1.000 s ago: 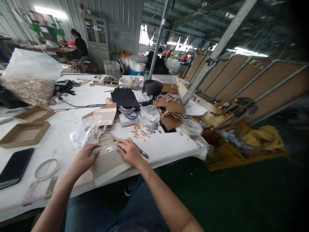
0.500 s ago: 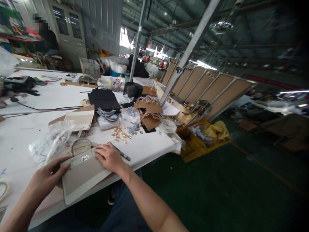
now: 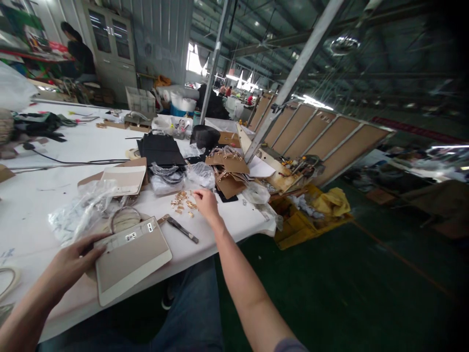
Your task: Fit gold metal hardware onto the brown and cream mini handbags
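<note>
A beige and white bag panel (image 3: 128,256) with small metal fittings lies at the near edge of the white table (image 3: 54,195). My left hand (image 3: 75,254) rests on its left edge, fingers curled onto it. My right hand (image 3: 205,203) reaches out over a scatter of small gold metal pieces (image 3: 183,201), its fingers bent down and touching them; whether it holds one is hidden. A dark pen-like tool (image 3: 182,229) lies between the panel and the gold pieces. A metal ring handle (image 3: 123,217) sits just behind the panel.
Crumpled clear plastic bags (image 3: 82,208), a second beige panel (image 3: 124,178), a stack of black pieces (image 3: 160,149) and brown leather pieces (image 3: 227,171) crowd the table. A slanted metal pole (image 3: 289,83) rises at the right. Yellow cloth (image 3: 330,200) lies on the green floor. A person (image 3: 78,51) sits far back.
My right hand left the beige panel and moved forward and right to the gold pieces. My left hand stayed on the panel's left edge. The view shifted slightly.
</note>
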The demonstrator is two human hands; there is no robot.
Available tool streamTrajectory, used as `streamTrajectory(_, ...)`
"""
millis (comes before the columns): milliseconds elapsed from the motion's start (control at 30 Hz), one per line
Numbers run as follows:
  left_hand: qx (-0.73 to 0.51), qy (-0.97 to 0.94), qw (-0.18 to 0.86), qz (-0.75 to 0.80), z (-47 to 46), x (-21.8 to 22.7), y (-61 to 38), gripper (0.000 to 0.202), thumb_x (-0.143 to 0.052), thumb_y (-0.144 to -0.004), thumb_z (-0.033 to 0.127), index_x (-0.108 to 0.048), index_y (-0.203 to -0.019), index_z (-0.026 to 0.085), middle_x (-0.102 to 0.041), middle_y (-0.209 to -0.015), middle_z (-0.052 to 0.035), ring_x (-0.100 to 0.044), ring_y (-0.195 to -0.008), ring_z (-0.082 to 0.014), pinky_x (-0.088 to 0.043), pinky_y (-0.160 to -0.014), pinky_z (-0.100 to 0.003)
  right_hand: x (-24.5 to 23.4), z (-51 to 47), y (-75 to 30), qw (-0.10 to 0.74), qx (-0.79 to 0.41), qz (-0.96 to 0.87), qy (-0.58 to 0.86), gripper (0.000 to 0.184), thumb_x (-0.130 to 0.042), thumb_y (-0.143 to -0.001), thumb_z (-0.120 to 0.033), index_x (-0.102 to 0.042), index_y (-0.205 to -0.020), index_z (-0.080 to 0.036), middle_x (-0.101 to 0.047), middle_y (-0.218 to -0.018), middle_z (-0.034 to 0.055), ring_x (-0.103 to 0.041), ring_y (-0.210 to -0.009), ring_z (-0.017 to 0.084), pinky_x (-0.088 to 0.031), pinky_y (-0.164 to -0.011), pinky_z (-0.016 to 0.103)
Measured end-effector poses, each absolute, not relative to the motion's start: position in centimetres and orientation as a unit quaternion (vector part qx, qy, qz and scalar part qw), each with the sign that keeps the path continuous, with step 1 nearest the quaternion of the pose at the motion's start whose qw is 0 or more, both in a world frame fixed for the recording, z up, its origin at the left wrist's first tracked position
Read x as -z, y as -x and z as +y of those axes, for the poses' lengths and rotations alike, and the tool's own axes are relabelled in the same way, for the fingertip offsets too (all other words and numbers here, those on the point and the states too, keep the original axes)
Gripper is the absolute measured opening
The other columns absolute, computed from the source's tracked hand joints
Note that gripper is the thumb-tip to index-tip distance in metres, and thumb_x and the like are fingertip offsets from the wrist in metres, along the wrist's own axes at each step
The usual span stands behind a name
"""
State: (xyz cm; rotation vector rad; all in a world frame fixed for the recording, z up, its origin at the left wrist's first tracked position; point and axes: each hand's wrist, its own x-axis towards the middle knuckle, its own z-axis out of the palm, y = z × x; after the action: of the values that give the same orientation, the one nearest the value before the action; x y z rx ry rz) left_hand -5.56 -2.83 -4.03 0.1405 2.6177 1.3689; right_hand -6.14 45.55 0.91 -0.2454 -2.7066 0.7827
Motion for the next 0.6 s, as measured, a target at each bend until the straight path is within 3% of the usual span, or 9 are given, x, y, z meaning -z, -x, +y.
streamTrajectory(133,-0.493,-0.018,0.127,0.86,-2.8,4.0,5.5,0.078,-0.089,-0.084,0.074,-0.087,-0.147,0.028,-0.088,-0.135,-0.0095,-0.082,-0.124,-0.0443,-0.073,-0.094,-0.046,-1.5,50.2,9.2,0.063,-0.22,-0.965,0.125,0.019,-0.077,-0.105,-0.014,-0.095,-0.106,-0.021,-0.09,-0.111,0.0123,-0.084,-0.11,0.027,-0.059,-0.1,0.027)
streamTrajectory(400,-0.49,-0.039,0.119,0.862,-3.3,4.7,5.4,0.084,-0.087,-0.088,0.08,-0.084,-0.151,0.025,-0.088,-0.131,-0.011,-0.082,-0.121,-0.0411,-0.07,-0.094,-0.042,0.7,49.7,10.9,-0.007,-0.151,-0.978,0.147,0.013,-0.084,-0.106,-0.027,-0.096,-0.11,-0.025,-0.091,-0.117,0.0108,-0.085,-0.108,0.026,-0.058,-0.091,0.025)
streamTrajectory(600,-0.5,-0.039,0.12,0.857,-3.1,4.4,5.2,0.08,-0.087,-0.089,0.078,-0.085,-0.15,0.026,-0.088,-0.13,-0.0096,-0.081,-0.119,-0.0377,-0.068,-0.086,-0.035,0.6,49.7,11.6,-0.026,-0.124,-0.979,0.157,0.011,-0.086,-0.102,-0.025,-0.096,-0.107,-0.023,-0.09,-0.115,0.0136,-0.084,-0.111,0.029,-0.059,-0.094,0.027)
